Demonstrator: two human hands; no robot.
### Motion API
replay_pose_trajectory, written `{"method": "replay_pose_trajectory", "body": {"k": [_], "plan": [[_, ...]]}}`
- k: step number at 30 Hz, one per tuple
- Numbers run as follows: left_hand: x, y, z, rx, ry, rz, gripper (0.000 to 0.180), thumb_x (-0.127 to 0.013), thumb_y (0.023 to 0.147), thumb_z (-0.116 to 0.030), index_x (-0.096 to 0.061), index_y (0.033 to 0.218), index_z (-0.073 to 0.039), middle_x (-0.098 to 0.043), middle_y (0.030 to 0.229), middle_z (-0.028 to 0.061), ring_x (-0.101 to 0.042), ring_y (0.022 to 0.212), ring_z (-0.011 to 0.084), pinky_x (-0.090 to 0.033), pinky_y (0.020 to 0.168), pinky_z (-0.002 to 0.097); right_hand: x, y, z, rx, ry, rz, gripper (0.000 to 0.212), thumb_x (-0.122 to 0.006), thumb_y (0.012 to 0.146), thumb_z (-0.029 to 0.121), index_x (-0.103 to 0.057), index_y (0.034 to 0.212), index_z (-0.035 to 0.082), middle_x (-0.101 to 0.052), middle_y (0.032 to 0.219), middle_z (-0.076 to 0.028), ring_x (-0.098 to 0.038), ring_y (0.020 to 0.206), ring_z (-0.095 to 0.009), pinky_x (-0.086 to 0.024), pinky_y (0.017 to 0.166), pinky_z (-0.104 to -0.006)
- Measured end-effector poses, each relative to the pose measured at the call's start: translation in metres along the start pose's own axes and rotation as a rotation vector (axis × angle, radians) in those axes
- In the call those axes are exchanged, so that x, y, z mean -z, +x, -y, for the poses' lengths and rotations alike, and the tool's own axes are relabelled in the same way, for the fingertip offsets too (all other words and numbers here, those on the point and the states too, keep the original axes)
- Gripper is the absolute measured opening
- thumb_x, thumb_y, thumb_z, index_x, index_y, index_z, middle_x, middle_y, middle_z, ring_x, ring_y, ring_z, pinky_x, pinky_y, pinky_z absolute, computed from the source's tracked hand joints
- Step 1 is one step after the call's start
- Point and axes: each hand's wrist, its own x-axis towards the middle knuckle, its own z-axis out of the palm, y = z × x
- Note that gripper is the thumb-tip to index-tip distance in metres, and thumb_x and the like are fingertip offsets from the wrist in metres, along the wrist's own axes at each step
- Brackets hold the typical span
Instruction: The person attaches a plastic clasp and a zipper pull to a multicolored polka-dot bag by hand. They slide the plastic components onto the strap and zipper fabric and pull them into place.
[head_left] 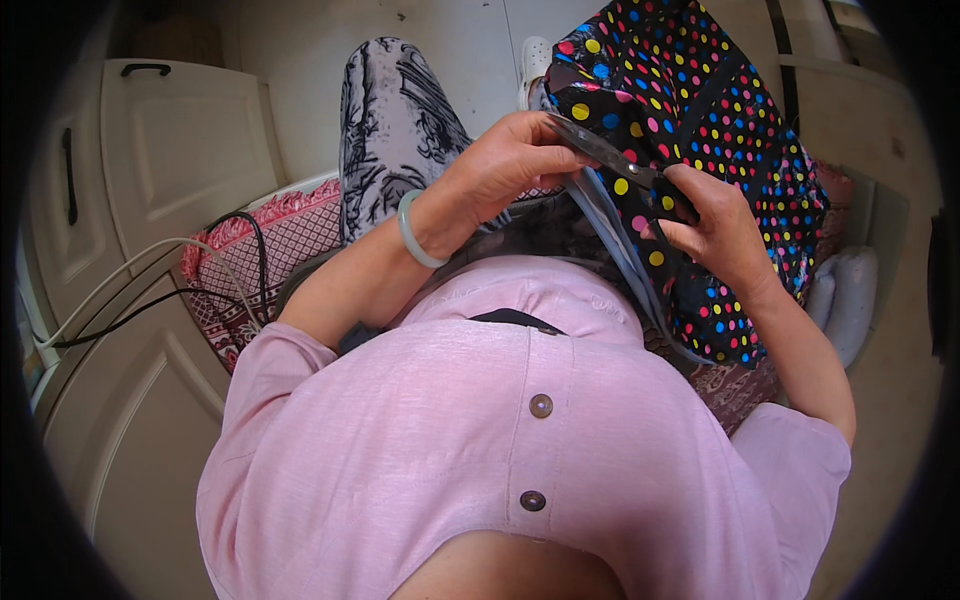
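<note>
Cabinets [190,150] at left, then here's the left hand [513,165], fingertips narrow, pinching the dotted black cloth [745,125] spread over the right side, far to near. Scissors [618,160] slant along its edge, and the right hand [718,225] grips their handles!
</note>
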Motion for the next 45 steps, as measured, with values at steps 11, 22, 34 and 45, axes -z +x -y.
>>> {"method": "replay_pose_trajectory", "body": {"k": [11,22,34,45], "plan": [[0.004,0.001,0.004,0.039,0.018,-0.006,0.014,-0.066,0.084,-0.007,-0.066,0.094,0.004,-0.060,0.076,0.0033,-0.050,0.059,0.0058,-0.036,0.052,0.0176,0.002,0.004,0.000,0.050,-0.018,0.001,0.049,-0.082,0.066,0.034,-0.054,0.088,0.001,-0.051,0.071,-0.011,-0.052,0.063,-0.025,-0.042,0.057,-0.0365],[0.006,0.001,0.005,0.035,-0.012,0.002,0.014,-0.066,0.085,-0.007,-0.067,0.096,0.002,-0.062,0.081,0.0035,-0.053,0.068,0.0066,-0.040,0.055,0.0173,0.001,0.003,0.001,-0.055,-0.062,0.061,0.048,-0.081,0.068,0.034,-0.051,0.086,0.001,-0.050,0.068,-0.011,-0.051,0.059,-0.026,-0.041,0.053,-0.0359],[0.007,0.002,0.005,0.036,0.028,0.006,0.013,-0.063,0.085,-0.006,-0.066,0.095,0.002,-0.060,0.077,0.0035,-0.051,0.062,0.0062,-0.039,0.054,0.0173,0.007,-0.004,-0.012,0.194,-0.137,-0.047,0.056,-0.081,0.063,0.041,-0.057,0.096,0.002,-0.057,0.076,-0.012,-0.060,0.068,-0.028,-0.047,0.059,-0.0370],[0.008,0.000,0.008,0.017,0.012,0.006,0.015,-0.065,0.086,-0.011,-0.066,0.096,0.000,-0.061,0.080,0.0015,-0.053,0.068,0.0063,-0.040,0.056,0.0175,0.002,0.000,-0.010,0.129,-0.102,-0.026,0.043,-0.077,0.072,0.033,-0.051,0.083,0.001,-0.051,0.067,-0.012,-0.054,0.060,-0.028,-0.042,0.054,-0.0360]]}}
